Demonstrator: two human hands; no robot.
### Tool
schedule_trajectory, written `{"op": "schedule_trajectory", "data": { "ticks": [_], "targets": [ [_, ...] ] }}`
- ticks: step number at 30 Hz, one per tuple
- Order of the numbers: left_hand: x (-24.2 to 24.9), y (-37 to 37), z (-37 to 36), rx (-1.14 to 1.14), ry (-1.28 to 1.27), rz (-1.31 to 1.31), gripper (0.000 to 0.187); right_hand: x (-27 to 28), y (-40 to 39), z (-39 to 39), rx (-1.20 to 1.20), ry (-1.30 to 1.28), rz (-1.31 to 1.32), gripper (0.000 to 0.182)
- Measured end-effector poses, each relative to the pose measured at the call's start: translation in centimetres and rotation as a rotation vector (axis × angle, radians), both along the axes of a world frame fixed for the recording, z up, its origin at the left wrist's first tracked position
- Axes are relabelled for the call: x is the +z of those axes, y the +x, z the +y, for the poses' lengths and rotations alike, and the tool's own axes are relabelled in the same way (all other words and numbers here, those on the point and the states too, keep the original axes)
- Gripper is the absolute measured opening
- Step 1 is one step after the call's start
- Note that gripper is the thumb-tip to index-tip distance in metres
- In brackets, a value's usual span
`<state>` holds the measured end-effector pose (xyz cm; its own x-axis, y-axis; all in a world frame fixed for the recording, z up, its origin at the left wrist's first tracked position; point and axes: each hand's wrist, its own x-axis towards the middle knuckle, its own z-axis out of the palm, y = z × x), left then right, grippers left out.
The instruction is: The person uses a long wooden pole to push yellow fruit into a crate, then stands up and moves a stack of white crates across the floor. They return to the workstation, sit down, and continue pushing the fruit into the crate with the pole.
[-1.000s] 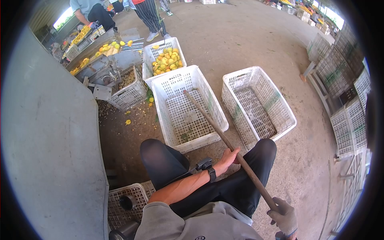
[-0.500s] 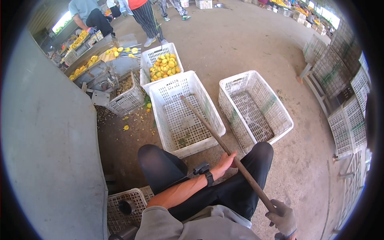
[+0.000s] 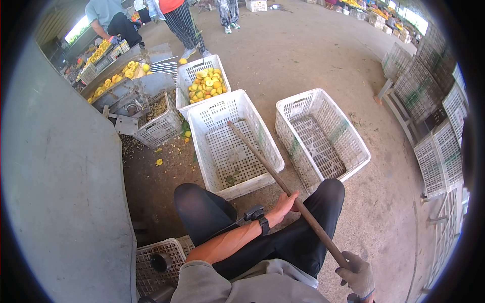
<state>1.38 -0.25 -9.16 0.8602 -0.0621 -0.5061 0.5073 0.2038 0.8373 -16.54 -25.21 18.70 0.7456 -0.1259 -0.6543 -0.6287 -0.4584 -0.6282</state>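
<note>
A long wooden stick (image 3: 260, 159) runs slantwise from inside the middle white crate (image 3: 206, 151) down across my lap. My left hand (image 3: 284, 206), bare with a black watch at the wrist, is closed around the stick's middle, its fingers partly hidden. Near the stick's lower end, my right hand (image 3: 357, 275) grips it in a pale knitted glove. The stick's far tip is over the crate's perforated floor, where a few leaf scraps lie. Another white crate (image 3: 348, 174) stands to the right, beyond my knee.
Yellow fruit (image 3: 207, 83) partly fills a crate behind the middle one. On the left stand a grey metal panel (image 3: 70, 166) and a machine chute (image 3: 113, 91) carrying fruit. Stacked crates (image 3: 424, 91) line the right. Several people stand or sit at the back.
Fruit on the slotted chute has shifted, and one yellow piece now appears by the back crate's far rim. A person in patterned trousers has stepped right. My hands and the stick stay still.
</note>
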Motion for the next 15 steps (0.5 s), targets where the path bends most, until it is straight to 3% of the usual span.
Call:
{"op": "schedule_trajectory", "data": {
  "ticks": [6, 15],
  "targets": [
    [0.5, 0.2, 0.7, -0.123, -0.043, 0.081, 0.048, 0.2, 0.1, 0.1, -0.005, 0.014, 0.008, 0.064],
    [1.1, 0.2, 0.8, -0.134, -0.047, 0.097, 0.047, -0.2, -0.1, -0.2, -0.012, 0.031, -0.011, 0.065]
  ]
}}
